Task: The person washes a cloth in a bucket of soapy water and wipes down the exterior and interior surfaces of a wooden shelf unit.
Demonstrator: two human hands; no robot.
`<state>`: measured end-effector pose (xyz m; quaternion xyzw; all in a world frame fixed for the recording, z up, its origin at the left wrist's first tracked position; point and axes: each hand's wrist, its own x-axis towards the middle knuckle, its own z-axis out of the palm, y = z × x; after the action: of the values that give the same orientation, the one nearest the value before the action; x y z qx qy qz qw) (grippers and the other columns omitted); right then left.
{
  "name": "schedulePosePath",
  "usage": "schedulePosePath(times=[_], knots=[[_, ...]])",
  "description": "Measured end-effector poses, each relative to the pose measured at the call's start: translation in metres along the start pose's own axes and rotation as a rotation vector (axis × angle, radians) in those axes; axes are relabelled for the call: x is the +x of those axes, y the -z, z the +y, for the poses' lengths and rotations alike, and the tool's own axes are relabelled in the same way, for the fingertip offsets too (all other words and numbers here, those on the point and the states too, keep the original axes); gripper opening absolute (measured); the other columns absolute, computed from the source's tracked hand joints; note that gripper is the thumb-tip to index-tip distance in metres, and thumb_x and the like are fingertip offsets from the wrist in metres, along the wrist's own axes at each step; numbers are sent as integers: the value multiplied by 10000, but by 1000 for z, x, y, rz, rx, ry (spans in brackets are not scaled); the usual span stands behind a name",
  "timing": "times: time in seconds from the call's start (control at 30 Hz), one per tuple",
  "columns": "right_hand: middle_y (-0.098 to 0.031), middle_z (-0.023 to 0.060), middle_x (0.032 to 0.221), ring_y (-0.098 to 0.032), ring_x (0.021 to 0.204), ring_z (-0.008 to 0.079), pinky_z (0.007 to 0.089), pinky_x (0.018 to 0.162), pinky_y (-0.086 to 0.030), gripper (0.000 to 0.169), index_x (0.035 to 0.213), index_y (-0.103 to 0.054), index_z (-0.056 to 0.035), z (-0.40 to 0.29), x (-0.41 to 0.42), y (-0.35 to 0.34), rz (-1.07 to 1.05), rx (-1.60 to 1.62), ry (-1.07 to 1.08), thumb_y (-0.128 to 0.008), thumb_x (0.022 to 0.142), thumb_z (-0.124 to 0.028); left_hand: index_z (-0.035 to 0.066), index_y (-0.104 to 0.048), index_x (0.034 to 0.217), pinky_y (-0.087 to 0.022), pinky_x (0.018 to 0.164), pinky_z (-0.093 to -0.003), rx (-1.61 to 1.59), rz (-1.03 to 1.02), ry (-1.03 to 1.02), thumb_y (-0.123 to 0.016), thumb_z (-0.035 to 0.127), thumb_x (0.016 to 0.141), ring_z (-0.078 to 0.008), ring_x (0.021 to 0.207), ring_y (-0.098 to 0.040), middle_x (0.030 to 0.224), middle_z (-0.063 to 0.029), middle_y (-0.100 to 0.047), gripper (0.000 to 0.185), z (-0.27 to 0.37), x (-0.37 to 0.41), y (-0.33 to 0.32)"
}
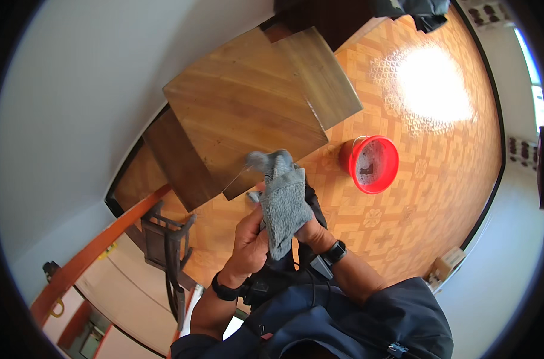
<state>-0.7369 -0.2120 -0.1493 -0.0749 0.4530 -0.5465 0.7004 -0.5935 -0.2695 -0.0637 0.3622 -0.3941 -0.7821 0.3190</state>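
Observation:
A grey terry cloth (pixel 286 204) hangs bunched and partly folded between my two hands, in front of my body. My left hand (pixel 249 244) grips its left side, the thumb pressed along the lower edge. On the other side my right hand (pixel 314 231) holds it, most of those fingers hidden behind the fabric. The cloth's upper end is loose and blurred. Beyond it lies the top of a wooden table (pixel 249 103), whose near corner is close to the cloth. To the right, a red bucket (pixel 391 157) with foamy water stands on the floor.
A wooden leaf (pixel 321 76) adjoins the table's right side, and a dark wooden panel (pixel 178 161) its left. A dark wooden chair (pixel 164 242) stands at lower left by an orange-brown rail (pixel 106 242). A cardboard box (pixel 449 262) sits by the right wall. Sunlight glares off the patterned floor (pixel 415 188).

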Motion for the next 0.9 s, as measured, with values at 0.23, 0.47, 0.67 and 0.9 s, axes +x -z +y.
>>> schedulePosePath(times=[0.23, 0.47, 0.67, 0.9], knots=[[-656, 122, 1311, -659, 1169, 253, 415, 1016, -553, 488, 1417, -537, -36, -52, -2, -24, 0, 641, -140, -500, 986, -260, -53, -576, 1321, -499, 935, -312, 360, 24, -119, -549, 187, 1061, -174, 1084, -636, 1230, -117, -681, 356, 34, 45, 3], [-704, 72, 1157, -682, 990, 162, 319, 875, -547, 375, 1280, -617, -10, -117, 36, -92, -89, 215, 258, -606, 910, -69, -32, -628, 1327, -460, 989, -294, 116, 390, -277, -515, 233, 1078, -160, 1128, -627, 1243, -96, -679, 381, 49, 38, 57], [-477, 208, 1478, -448, 1312, 401, 605, 1032, -388, 617, 1360, -586, -120, -66, 74, -23, 397, -1547, 541, -747, 783, -264, -24, -663, 1264, -500, 798, -252, 486, 617, 31, -617, 291, 1045, -136, 989, -671, 1181, -92, -706, 386, 31, 37, 89], [-283, 133, 1636, -298, 1455, 421, 751, 1090, -240, 806, 1529, -451, -336, -18, 94, -40, 193, -1789, 708, -743, 807, -546, -47, -633, 1277, -527, 897, -340, 824, 596, -93, -596, 200, 1031, -230, 1044, -656, 1238, -145, -655, 350, 5, 104, 136]])
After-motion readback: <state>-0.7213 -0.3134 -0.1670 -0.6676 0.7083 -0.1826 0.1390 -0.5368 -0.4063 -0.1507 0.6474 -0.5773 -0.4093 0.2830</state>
